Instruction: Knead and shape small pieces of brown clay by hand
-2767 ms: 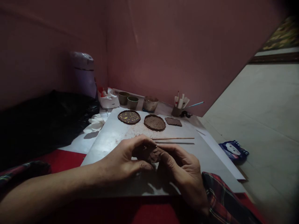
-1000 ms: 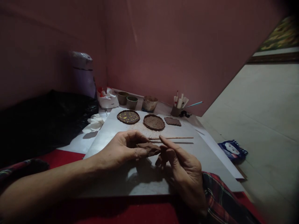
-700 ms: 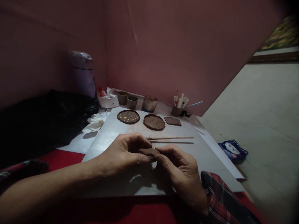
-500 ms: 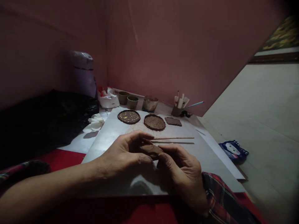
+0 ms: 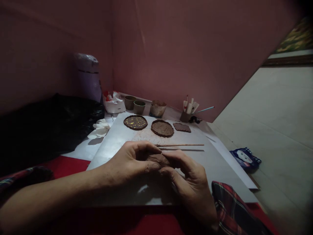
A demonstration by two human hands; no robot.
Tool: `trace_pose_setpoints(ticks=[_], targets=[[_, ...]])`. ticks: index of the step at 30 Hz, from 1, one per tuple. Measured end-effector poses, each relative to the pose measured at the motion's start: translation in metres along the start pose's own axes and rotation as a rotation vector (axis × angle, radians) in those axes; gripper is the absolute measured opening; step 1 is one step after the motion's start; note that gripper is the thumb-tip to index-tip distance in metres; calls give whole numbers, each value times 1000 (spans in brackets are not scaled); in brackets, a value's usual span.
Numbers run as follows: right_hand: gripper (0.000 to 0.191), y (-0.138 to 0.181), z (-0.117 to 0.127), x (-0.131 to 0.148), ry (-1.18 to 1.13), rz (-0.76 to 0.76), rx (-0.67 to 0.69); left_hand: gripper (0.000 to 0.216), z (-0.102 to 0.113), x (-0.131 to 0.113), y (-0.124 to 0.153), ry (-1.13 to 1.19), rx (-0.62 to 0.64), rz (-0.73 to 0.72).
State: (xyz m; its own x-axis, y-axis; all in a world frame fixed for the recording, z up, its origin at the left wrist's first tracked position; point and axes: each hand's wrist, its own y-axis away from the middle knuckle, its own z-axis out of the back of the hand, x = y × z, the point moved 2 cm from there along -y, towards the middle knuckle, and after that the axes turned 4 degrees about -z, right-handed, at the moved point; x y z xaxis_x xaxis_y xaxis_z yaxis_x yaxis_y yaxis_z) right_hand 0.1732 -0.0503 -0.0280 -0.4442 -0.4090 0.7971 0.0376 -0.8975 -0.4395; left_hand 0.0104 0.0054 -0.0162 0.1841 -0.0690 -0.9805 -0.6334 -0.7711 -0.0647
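A lump of brown clay [image 5: 159, 159] is pinched between my two hands above the near part of a pale board [image 5: 215, 169]. My left hand [image 5: 133, 160] has its thumb in front and its fingers behind the clay. From the other side, my right hand [image 5: 189, 174] presses the lump between thumb and fingers. The fingertips of both hands nearly meet, and the far side of the clay is hidden. Just beyond the hands lies a thin wooden stick [image 5: 183, 145] with a dark line, perhaps its shadow, beside it.
Behind lie a yellow-dotted clay disc [image 5: 135, 122], a rimmed clay disc [image 5: 162, 128] and a small clay slab [image 5: 182, 127]. Cups [image 5: 139, 107], a murky glass [image 5: 157, 109] and a tool holder [image 5: 186, 116] stand at the back. A black plastic bag [image 5: 49, 127] is at left.
My right hand has moved slightly left and closed further over the clay. The clay's right end is now more covered by its fingers. My left hand has barely moved.
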Motion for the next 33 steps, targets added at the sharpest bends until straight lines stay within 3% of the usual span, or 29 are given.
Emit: trace_pose_setpoints(ticks=[2,8,14,16,20,24,29,33], targets=[[18,0,0,2,29,47,18,25,1,1,0,-24,0,-8],[17,0,1,1,15,65,35,19,1,0,1,-14,-15,-1],[21,-1,1,-2,-4,114,-99,63,-4,0,-3,193,-9,-19],[21,-2,2,-2,2,134,-139,57,-4,0,-4,152,9,-19],[21,-1,2,-2,31,135,-149,22,-2,-4,-5,-36,37,1],[24,2,2,-2,48,142,-121,22,0,-8,-4,-129,-12,27],[46,2,1,-1,45,46,-56,17,-5,-8,0,-6,4,64],[29,0,2,3,90,76,-2,17,-4,-5,2,-11,-9,71]])
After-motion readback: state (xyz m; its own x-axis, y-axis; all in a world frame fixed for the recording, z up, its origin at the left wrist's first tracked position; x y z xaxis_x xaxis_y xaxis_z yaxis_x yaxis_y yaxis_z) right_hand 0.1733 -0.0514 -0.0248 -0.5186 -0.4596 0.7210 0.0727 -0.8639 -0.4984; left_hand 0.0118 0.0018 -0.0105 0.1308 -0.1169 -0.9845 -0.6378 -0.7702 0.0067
